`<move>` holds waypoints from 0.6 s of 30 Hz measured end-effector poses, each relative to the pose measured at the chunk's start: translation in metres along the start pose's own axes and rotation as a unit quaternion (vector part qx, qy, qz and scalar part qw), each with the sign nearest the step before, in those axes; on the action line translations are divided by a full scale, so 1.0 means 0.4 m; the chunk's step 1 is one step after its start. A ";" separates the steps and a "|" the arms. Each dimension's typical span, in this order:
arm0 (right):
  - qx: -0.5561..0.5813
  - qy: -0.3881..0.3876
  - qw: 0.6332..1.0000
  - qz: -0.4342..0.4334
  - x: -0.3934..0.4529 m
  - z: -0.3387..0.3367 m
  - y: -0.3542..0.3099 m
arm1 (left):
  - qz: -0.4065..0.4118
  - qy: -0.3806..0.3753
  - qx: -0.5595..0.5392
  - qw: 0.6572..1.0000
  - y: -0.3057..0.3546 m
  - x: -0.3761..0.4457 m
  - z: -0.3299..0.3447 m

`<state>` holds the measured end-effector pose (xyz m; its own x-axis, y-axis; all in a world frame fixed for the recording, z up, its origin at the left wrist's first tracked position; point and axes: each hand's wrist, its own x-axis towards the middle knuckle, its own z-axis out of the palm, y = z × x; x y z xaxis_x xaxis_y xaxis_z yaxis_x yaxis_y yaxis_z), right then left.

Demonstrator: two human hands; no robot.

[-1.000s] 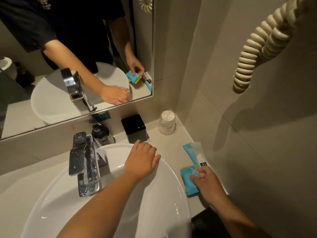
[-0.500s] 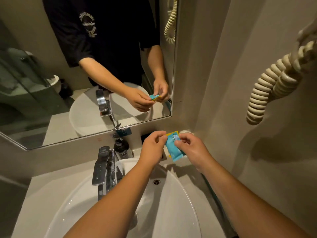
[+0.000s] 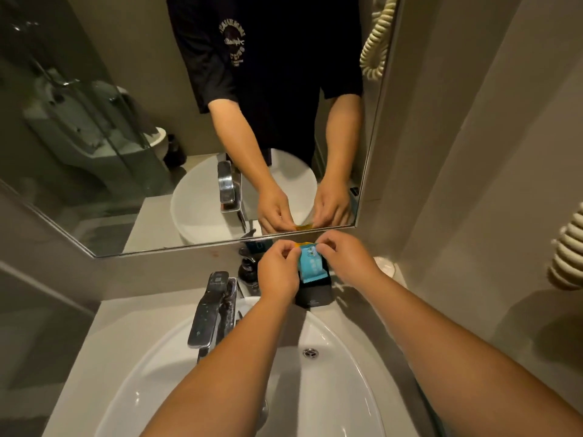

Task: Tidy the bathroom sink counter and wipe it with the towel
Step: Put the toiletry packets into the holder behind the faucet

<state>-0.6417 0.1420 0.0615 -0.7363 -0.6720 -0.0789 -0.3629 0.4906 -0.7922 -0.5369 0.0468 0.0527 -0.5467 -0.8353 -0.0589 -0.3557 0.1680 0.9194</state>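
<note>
Both hands, left hand (image 3: 277, 272) and right hand (image 3: 342, 258), pinch the blue packet (image 3: 310, 266) by its top edge above the black box (image 3: 314, 296); behind stand the faucet (image 3: 211, 310), soap dispenser (image 3: 247, 268) and mirror (image 3: 126, 137).

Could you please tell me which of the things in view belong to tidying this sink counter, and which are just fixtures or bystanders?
Part of the job:
- blue packet, pinched by left hand and right hand
- black box
- white cup
- soap bottle
- counter

Just there:
- tap
- basin
- mirror
- coiled cord

No towel is in view.
</note>
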 end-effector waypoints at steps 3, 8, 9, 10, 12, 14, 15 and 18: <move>-0.032 0.026 0.999 0.006 0.025 0.032 0.011 | -0.022 0.026 0.034 0.999 -0.019 0.016 0.017; -0.120 0.065 0.990 0.042 0.042 0.086 0.049 | -0.067 0.000 0.156 0.985 -0.063 0.051 0.046; -0.131 0.064 0.988 0.056 0.042 0.096 0.059 | -0.079 -0.006 0.184 0.980 -0.068 0.056 0.051; -0.142 0.058 0.986 0.071 0.043 0.105 0.066 | -0.088 -0.016 0.212 0.973 -0.071 0.059 0.056; -0.159 0.049 0.982 0.090 0.048 0.114 0.076 | -0.083 -0.045 0.267 0.959 -0.074 0.063 0.064; -0.181 0.048 0.978 0.096 0.055 0.117 0.073 | -0.054 -0.057 0.330 0.941 -0.071 0.067 0.070; -0.197 0.050 0.974 0.097 0.057 0.118 0.070 | -0.039 -0.058 0.359 0.931 -0.068 0.068 0.072; -0.249 0.059 0.963 0.081 0.056 0.126 0.063 | -0.003 -0.060 0.414 0.908 -0.066 0.067 0.079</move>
<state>-0.6385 0.1112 0.0092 -0.8554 -0.5109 -0.0855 -0.4447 0.8090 -0.3845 -0.5662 0.0363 0.0146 -0.6039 -0.7828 -0.1500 -0.7799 0.5415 0.3139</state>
